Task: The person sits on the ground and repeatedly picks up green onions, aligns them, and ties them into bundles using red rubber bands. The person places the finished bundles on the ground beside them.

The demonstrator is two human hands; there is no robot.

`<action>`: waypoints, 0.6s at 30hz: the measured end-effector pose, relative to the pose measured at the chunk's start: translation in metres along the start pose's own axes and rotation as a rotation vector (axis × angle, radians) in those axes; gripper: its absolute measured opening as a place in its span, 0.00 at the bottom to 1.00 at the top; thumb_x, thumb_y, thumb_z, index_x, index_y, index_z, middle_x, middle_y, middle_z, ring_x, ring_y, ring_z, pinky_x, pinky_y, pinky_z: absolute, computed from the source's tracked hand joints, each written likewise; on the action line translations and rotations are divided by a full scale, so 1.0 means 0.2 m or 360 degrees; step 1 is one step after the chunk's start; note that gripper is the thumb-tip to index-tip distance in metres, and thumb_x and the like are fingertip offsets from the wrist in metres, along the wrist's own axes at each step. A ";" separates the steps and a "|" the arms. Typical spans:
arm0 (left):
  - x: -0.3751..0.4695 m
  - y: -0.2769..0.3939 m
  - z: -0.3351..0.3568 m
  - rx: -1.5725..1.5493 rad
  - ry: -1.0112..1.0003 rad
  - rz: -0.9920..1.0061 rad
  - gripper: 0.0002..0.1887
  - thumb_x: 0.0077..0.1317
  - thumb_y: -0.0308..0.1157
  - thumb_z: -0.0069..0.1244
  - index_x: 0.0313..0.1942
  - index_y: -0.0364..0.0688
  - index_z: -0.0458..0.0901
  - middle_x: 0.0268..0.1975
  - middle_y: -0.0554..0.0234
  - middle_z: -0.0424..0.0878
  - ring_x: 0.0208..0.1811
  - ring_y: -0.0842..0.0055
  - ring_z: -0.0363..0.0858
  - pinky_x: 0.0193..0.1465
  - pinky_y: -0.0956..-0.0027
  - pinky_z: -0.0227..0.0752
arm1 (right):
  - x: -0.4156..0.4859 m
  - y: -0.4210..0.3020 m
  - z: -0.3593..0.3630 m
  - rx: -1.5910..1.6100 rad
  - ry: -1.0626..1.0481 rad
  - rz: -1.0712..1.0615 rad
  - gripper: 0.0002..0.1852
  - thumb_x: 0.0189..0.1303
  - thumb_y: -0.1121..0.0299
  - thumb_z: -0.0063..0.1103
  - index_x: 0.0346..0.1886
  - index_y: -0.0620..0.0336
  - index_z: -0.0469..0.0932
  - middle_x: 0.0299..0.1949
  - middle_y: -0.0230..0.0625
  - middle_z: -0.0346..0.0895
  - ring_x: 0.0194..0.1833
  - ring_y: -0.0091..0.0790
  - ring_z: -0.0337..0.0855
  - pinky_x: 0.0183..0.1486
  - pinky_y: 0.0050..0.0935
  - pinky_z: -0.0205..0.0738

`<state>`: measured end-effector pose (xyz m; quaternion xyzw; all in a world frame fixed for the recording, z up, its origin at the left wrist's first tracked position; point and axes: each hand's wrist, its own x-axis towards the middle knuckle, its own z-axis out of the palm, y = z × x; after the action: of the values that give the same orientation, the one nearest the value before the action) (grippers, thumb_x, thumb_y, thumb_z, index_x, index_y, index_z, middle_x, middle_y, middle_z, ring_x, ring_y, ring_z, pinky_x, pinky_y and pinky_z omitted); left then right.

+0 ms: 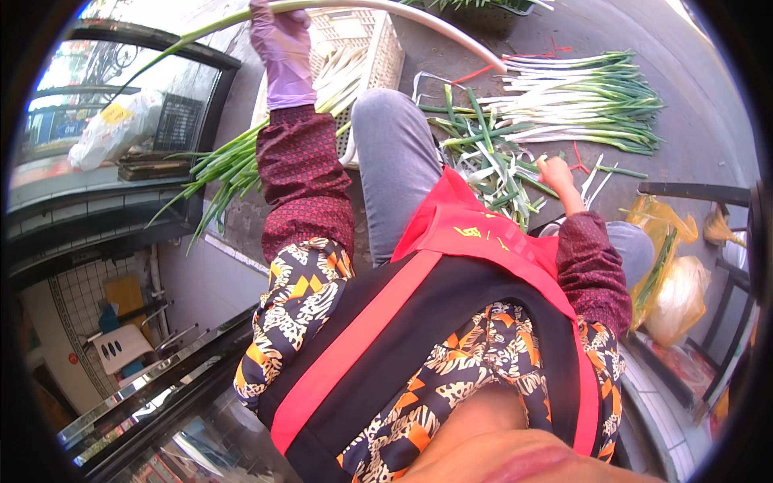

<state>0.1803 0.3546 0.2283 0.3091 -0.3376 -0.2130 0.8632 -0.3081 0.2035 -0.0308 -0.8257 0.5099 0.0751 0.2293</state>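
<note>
My left hand (282, 51), in a purple glove, is raised at the top left and grips a long green onion (392, 8). Its white end curves down to the right, and its green leaf trails to the left. My bare right hand (557, 176) is low over a heap of green onion trimmings (492, 154), its fingers curled. Whether a scrap is between those fingers is not clear. Beyond the heap, trimmed green onions (561, 102) lie side by side on the floor. Behind my left arm, more green onions (226, 163) spill from a white plastic basket (386, 51).
Red ties (580, 160) lie around the row of green onions. A dark container (513, 9) with greens stands at the top. Yellow and white plastic bags (676, 290) sit at the right, near a black chair frame (694, 192). A glass-sided counter (211, 72) borders the left.
</note>
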 end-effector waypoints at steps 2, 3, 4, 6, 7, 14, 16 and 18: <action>0.06 0.17 -0.26 0.0122 -0.0054 0.0124 0.36 0.61 0.57 0.55 0.50 0.27 0.74 0.34 0.53 0.80 0.29 0.74 0.79 0.30 0.70 0.73 | -0.06 0.15 0.12 0.0286 -0.0129 0.0287 0.27 0.64 0.50 0.46 0.22 0.62 0.84 0.21 0.41 0.82 0.30 0.40 0.86 0.41 0.39 0.78; 0.04 0.21 -0.36 0.0250 0.0044 0.0167 0.38 0.60 0.58 0.55 0.52 0.27 0.73 0.34 0.53 0.80 0.30 0.73 0.79 0.32 0.69 0.74 | -0.09 0.20 0.17 0.0427 -0.0202 0.0412 0.27 0.64 0.50 0.47 0.22 0.63 0.84 0.20 0.41 0.82 0.26 0.36 0.85 0.38 0.36 0.78; 0.01 0.20 -0.46 0.0266 0.0136 0.0263 0.35 0.63 0.57 0.53 0.49 0.27 0.74 0.34 0.48 0.80 0.28 0.68 0.81 0.29 0.66 0.78 | -0.09 0.22 0.22 0.0583 -0.0176 0.0303 0.27 0.64 0.50 0.48 0.22 0.64 0.84 0.19 0.40 0.82 0.25 0.34 0.85 0.35 0.34 0.78; -0.08 0.18 -0.61 0.0367 0.0364 0.0281 0.32 0.66 0.55 0.48 0.51 0.30 0.73 0.35 0.50 0.80 0.31 0.67 0.82 0.37 0.60 0.81 | -0.10 0.21 0.27 0.0890 -0.0189 0.0207 0.28 0.65 0.49 0.50 0.21 0.65 0.83 0.18 0.40 0.81 0.21 0.31 0.83 0.30 0.31 0.78; -0.14 0.13 -0.67 0.0363 0.0431 0.0309 0.30 0.68 0.54 0.47 0.52 0.32 0.73 0.36 0.50 0.80 0.32 0.67 0.82 0.40 0.58 0.81 | -0.10 0.20 0.29 0.0856 -0.0182 0.0212 0.28 0.65 0.49 0.50 0.21 0.66 0.83 0.18 0.39 0.81 0.21 0.30 0.83 0.28 0.30 0.77; -0.26 -0.25 -0.97 0.0090 0.0800 0.0131 0.24 0.68 0.48 0.50 0.53 0.36 0.74 0.45 0.53 0.77 0.41 0.65 0.79 0.53 0.58 0.77 | -0.11 0.16 0.38 0.0920 -0.0304 0.0074 0.27 0.68 0.49 0.50 0.24 0.65 0.80 0.21 0.37 0.82 0.20 0.29 0.81 0.23 0.27 0.75; -0.26 -0.32 -1.03 0.0000 0.0830 -0.0002 0.24 0.67 0.48 0.51 0.52 0.36 0.74 0.46 0.51 0.77 0.43 0.64 0.78 0.55 0.58 0.75 | -0.12 0.18 0.39 0.0824 -0.0325 0.0142 0.27 0.68 0.49 0.50 0.24 0.65 0.80 0.21 0.38 0.82 0.20 0.29 0.81 0.23 0.27 0.75; -0.26 -0.38 -1.08 -0.0035 0.0680 -0.0060 0.24 0.67 0.47 0.52 0.53 0.37 0.74 0.47 0.50 0.76 0.45 0.62 0.77 0.57 0.57 0.74 | -0.14 0.19 0.40 0.0798 -0.0343 0.0279 0.28 0.66 0.49 0.52 0.22 0.65 0.82 0.19 0.37 0.81 0.19 0.27 0.81 0.23 0.28 0.74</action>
<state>0.2868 0.4140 0.0278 0.3440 -0.1388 -0.1626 0.9143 -0.3459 0.2481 -0.1028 -0.6832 0.5547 0.0537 0.4719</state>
